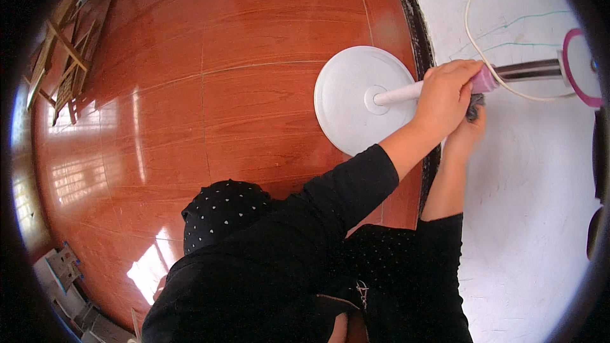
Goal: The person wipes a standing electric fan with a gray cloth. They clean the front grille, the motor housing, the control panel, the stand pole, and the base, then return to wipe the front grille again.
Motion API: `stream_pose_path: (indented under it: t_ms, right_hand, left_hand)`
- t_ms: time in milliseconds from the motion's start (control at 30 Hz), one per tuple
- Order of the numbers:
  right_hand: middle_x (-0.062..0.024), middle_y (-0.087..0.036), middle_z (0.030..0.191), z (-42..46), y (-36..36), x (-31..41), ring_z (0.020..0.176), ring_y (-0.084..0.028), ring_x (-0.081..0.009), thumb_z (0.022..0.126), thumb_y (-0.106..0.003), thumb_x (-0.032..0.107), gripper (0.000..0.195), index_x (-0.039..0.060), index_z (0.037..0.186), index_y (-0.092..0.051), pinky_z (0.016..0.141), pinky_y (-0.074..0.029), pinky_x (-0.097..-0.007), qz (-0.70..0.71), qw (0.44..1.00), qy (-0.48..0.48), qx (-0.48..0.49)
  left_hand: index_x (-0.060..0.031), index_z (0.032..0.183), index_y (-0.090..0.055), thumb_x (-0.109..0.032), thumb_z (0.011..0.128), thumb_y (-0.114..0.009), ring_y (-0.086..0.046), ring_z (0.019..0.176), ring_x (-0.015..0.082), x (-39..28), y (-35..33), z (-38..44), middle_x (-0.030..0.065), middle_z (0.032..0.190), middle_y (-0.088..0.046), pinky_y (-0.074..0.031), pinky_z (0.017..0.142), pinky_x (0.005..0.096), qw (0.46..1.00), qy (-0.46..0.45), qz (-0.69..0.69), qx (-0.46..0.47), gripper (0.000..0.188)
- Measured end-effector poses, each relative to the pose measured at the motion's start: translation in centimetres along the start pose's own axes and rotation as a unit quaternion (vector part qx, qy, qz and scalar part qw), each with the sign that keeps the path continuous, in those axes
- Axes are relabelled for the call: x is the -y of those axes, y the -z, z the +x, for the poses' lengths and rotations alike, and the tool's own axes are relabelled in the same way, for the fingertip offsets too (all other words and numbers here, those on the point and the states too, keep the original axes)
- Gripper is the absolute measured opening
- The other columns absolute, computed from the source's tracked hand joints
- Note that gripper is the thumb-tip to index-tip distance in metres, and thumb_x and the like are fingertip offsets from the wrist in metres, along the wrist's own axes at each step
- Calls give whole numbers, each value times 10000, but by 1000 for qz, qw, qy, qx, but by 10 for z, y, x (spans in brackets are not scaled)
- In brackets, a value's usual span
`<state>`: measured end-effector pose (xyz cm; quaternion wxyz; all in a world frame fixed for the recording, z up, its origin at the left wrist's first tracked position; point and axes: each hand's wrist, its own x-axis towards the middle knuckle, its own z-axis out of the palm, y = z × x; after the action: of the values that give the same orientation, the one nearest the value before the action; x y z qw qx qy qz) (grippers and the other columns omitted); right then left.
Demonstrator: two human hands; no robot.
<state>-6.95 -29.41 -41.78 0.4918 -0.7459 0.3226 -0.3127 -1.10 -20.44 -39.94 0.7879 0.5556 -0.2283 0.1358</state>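
Observation:
A pedestal fan stands before me, its white round base (340, 90) on the floor beside the wall. From the base rises a white pole (400, 94), with a pink collar (485, 80) and a shiny metal tube (529, 70) above it. My left hand (448, 90) is wrapped over the white pole just below the collar. Under it, my right hand (466, 133) holds a crumpled grey cloth (475, 107) by the pole; its fingers are partly hidden. At the right rim, the fan's pink-and-white upper part (584, 69) is only partly seen.
A white cord (469, 24) loops down across the fan near the collar. The white wall (524, 190) has a dark skirting (419, 33). Wooden furniture (71, 52) stands at the far left on the glossy red-brown tile floor (267, 119). Grey objects (71, 286) lie at the lower left.

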Motion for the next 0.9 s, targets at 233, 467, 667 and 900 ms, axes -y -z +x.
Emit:
stream_pose_path:
  t_ms: [233, 467, 667, 900]
  right_hand:
    - [-137, -649, 1112, -4, 4, 39, 989, -643, -226, 903, -594, -30, 261, -56, 1163, -602, 904, -526, -351, -33, 969, 204, -133]
    - [-26, -676, 940, -5, -17, -3, 846, -601, -126, 907, -648, 37, 188, 1, 1092, -649, 761, -504, -291, 19, 998, 45, 25]
    - [-73, -694, 1044, -12, -11, 3, 934, -662, -169, 919, -637, 3, 237, -36, 1152, -622, 855, -529, -326, 171, 956, -105, 213]
    - [-137, -655, 1176, -14, -5, 14, 1089, -632, -251, 939, -586, -15, 294, -30, 1232, -571, 980, -502, -423, 354, 879, -108, 300]
  left_hand:
    - [15, 1116, -678, 104, 775, -596, -661, 957, 380, -2, 8, 5, 201, 1057, -689, -538, 833, 414, 999, -12, 4, -41, 362]
    - [3, 1182, -661, 86, 827, -585, -653, 1045, 348, 11, 17, 0, 186, 1121, -683, -514, 922, 387, 1000, 9, -7, -15, 373]
    - [-38, 1177, -690, -39, 904, -623, -650, 983, 237, 22, 61, 15, 126, 1106, -702, -501, 867, 308, 997, 68, 10, 40, 281]
    - [-19, 1083, -704, -267, 875, -761, -609, 935, 112, 38, 114, 37, 19, 986, -685, -498, 814, 290, 909, 320, -105, 246, 328]
